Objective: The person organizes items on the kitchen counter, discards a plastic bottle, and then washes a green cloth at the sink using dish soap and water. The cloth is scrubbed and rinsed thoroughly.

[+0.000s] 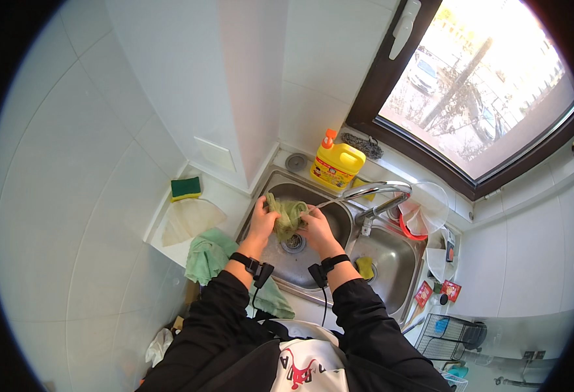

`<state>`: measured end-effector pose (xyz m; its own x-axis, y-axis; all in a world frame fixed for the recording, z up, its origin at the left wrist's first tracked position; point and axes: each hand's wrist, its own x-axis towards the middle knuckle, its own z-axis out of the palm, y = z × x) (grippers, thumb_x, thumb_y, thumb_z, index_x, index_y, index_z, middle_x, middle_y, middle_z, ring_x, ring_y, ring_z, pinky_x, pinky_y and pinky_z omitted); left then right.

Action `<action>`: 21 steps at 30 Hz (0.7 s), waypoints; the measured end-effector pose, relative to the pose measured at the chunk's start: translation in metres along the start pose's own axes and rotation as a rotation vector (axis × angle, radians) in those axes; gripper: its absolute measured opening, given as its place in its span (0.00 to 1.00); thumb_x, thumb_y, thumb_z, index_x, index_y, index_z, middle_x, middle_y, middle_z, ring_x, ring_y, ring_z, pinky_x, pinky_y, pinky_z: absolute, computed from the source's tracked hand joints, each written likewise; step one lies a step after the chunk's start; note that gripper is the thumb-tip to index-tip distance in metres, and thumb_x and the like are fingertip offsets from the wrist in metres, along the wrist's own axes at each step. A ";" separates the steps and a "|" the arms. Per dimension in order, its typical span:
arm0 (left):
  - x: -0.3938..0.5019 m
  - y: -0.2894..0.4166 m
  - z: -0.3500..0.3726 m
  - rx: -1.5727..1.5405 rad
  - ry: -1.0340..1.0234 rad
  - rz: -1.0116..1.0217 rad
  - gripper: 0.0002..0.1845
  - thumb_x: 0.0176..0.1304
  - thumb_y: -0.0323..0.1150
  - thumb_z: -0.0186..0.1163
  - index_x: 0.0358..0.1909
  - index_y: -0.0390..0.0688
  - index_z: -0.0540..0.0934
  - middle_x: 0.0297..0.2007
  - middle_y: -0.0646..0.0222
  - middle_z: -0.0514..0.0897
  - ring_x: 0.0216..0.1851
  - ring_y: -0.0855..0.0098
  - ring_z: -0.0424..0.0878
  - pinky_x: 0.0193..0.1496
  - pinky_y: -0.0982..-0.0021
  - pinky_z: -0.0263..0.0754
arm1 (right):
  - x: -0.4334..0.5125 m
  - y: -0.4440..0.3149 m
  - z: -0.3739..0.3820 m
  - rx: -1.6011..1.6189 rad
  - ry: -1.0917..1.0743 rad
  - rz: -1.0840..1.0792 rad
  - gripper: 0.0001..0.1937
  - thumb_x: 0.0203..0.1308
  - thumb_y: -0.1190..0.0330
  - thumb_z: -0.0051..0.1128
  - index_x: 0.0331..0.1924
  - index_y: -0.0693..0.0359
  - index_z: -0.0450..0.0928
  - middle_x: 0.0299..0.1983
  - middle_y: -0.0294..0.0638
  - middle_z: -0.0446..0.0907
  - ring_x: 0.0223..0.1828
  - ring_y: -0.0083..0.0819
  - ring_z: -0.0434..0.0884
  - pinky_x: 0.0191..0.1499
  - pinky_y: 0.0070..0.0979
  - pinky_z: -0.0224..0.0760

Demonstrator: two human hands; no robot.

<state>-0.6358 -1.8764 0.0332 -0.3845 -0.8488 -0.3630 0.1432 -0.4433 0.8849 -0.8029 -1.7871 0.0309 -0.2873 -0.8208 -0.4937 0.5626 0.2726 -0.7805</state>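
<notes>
A wet, olive-green mesh cloth (288, 215) is stretched between my two hands over the larger left basin (287, 274) of a steel double sink. My left hand (263, 221) grips its left side, with the thumb on top. On the right side, my right hand (318, 226) pinches the cloth. Water runs from the curved chrome faucet (377, 188) onto the cloth near my right fingers. Below the cloth, the drain strainer (293, 242) is partly visible. The fingers beneath the cloth are partly hidden.
A yellow detergent jug (338, 164) with an orange pump stands behind the sink. A yellow sponge (365, 268) lies in the right basin. A green towel (211, 255) drapes over the left counter edge, near a green-and-yellow scrub sponge (185, 188). At right stands a black wire rack (441, 335).
</notes>
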 end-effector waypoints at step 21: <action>0.002 0.000 0.016 0.100 -0.149 -0.164 0.56 0.71 0.21 0.61 0.91 0.61 0.39 0.55 0.59 0.87 0.45 0.67 0.88 0.33 0.63 0.82 | 0.002 -0.021 -0.034 0.038 0.038 -0.042 0.16 0.89 0.64 0.43 0.69 0.62 0.72 0.66 0.42 0.78 0.61 0.49 0.84 0.65 0.53 0.81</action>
<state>-0.6509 -1.8736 0.0366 -0.5263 -0.7127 -0.4637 -0.0202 -0.5347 0.8448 -0.8418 -1.7772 0.0338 -0.3399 -0.8113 -0.4756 0.5780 0.2188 -0.7862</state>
